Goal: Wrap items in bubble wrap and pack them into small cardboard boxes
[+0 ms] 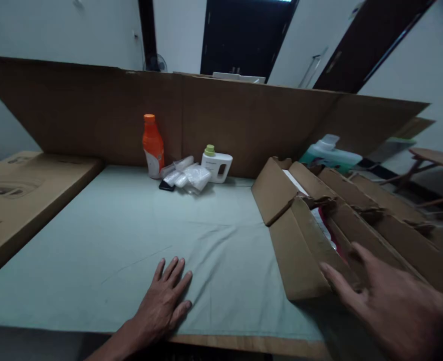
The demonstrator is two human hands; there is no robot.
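Observation:
My left hand (165, 296) lies flat on the pale green cloth (131, 225), fingers spread, holding nothing. At the right, my right hand (390, 301) reaches over the near end of an open cardboard box (304, 250). Its thumb and forefinger are apart, and I see nothing between them; the other fingers are partly hidden and slightly blurred. Inside that box a white and red item (324, 228) shows only in part, so its kind is unclear.
An orange bottle (153, 145), clear plastic wrapping (191, 175), a black phone-like object (166, 186) and a white jug with a green cap (216, 166) stand or lie at the back. A flat carton (29, 185) is left; a teal-liquid bottle (332, 153) is right. A cardboard panel (244, 120) walls the back.

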